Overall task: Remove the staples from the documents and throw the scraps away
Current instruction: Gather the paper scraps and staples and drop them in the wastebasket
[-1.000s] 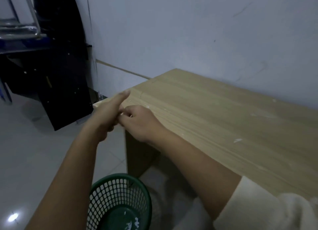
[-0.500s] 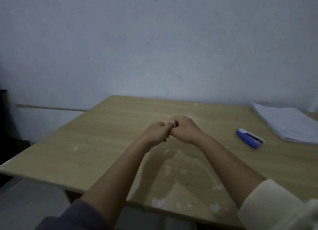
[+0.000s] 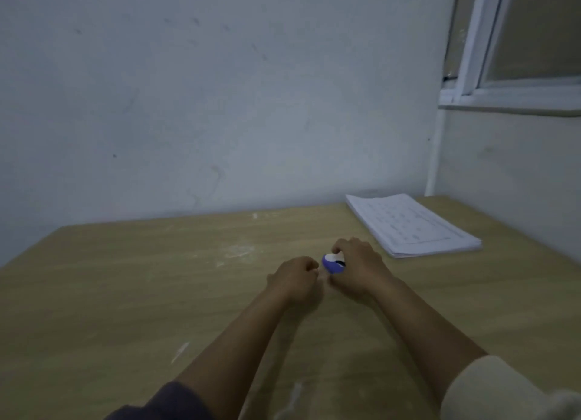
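Note:
A blue and white staple remover [image 3: 333,263] lies on the wooden table [image 3: 125,294] near its middle. My right hand [image 3: 356,267] is curled over it, fingers round its far side, and hides most of it. My left hand [image 3: 294,278] sits just left of it, curled into a loose fist with nothing visible in it, close to the right hand's thumb. A stack of white printed documents [image 3: 412,224] lies at the back right of the table, apart from both hands.
A pale wall [image 3: 220,105] runs along the table's far edge. A window frame [image 3: 503,89] sits at the upper right above the side wall. White scuff marks dot the tabletop.
The view swung right from the table's left end and the green bin to the table's middle. My hands moved right together, and my right hand closed over the staple remover.

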